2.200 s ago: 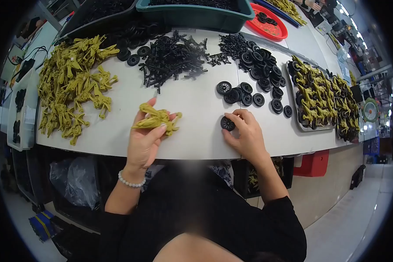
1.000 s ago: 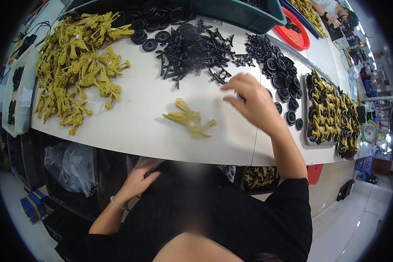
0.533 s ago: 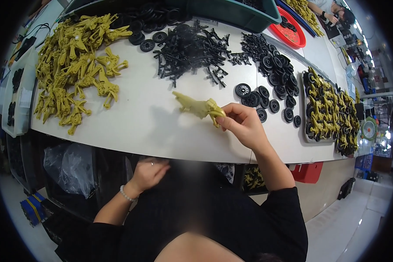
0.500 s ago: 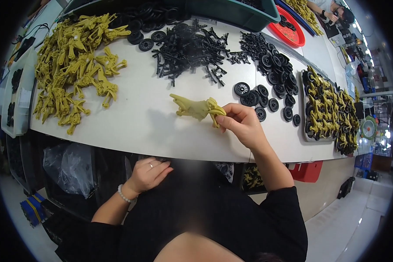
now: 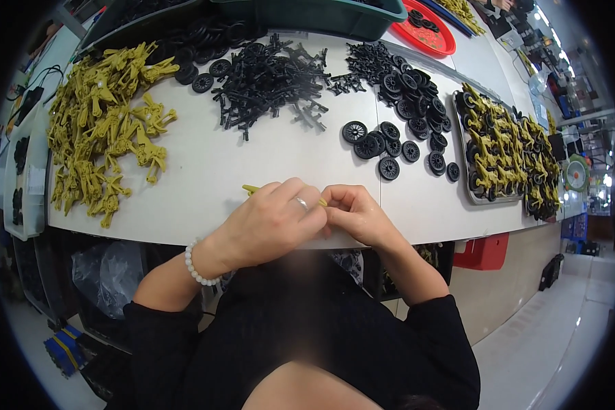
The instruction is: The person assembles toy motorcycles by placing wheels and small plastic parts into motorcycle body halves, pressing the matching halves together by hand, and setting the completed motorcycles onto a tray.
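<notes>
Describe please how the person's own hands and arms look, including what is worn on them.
Both hands are without gloves. The left hand has a silver-coloured ring on one finger and a bracelet of round white beads at the wrist. The right hand shows no jewellery. Plain black sleeves end near the elbows.

can't make out any readable text, labels, numbers or signs here tbh.
</notes>
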{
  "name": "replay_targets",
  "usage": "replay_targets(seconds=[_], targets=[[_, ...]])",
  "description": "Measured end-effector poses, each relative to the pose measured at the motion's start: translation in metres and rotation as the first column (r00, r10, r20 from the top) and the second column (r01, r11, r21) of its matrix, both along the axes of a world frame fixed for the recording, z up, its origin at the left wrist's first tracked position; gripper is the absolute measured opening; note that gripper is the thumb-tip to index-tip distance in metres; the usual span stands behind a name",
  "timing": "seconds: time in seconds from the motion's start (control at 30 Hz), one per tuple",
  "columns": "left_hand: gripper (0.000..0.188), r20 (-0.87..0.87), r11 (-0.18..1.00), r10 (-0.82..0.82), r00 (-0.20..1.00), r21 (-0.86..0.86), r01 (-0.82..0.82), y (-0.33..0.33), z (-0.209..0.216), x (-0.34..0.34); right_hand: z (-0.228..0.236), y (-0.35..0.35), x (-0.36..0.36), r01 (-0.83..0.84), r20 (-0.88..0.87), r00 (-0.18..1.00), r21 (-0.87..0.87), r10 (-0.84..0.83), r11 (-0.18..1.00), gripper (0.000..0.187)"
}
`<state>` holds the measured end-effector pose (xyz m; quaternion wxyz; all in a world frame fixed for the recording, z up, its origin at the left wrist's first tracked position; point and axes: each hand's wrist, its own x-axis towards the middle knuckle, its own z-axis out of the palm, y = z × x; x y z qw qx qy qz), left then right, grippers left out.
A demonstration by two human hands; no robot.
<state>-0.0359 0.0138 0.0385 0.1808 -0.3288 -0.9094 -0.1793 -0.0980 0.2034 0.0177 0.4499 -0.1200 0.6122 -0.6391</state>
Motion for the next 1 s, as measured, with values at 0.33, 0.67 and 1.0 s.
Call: replay_targets(seconds=[0.33,0.67,1.0], targets=[[0.022,0.038,0.931,0.055,0.998,0.358,-0.065,-0.043,0.011,-0.019,0.016,0.014,-0.011,0.004,-0.153,0.987,0.324,0.049,0.946,0.018],[0.012,0.698,0.430,0.097,0.710,0.614,-0.662,-0.102,-0.043,-0.004,0.018,0.025,-0.023,0.301,-0.725,0.647,0.528,0.237,0.795,0.022],[0.043,0.067,0.741,0.660,0.749,0.108,-0.663,-0.076,-0.017,0.021,0.020,0.071,-0.038,0.568,-0.911,0.407,0.309,0.066,0.763,0.016]])
